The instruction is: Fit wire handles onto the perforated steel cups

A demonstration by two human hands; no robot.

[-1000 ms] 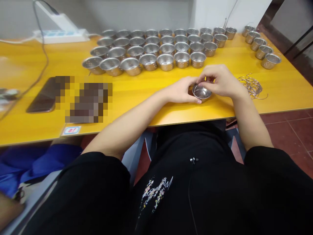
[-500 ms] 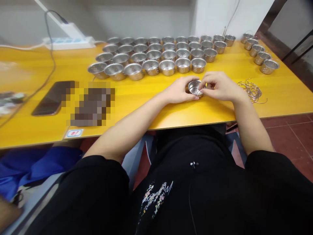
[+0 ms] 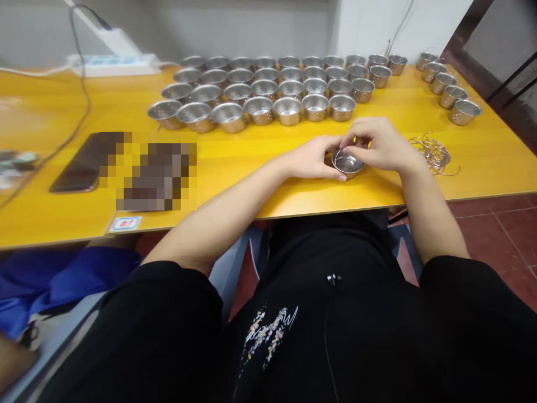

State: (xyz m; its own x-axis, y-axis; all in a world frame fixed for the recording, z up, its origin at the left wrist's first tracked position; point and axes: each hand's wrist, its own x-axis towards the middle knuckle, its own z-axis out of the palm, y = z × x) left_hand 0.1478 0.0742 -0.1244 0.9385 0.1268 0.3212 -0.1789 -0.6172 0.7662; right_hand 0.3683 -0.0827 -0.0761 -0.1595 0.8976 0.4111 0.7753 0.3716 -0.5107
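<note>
While left hand [image 3: 311, 159], right hand [image 3: 381, 144] pinch steel strainer cup [image 3: 347, 164], wire rings [image 3: 432, 154] lie right, strainer rows [image 3: 268, 92] behind.

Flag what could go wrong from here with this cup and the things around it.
The perforated steel cup sits fairly near the yellow table's front edge, pinched between the right hand and left hand, so a slip could send it rolling off. Its thin rim might nick bare fingers. The loose wire rings lie just beyond the right hand and could snag or get knocked.
</note>
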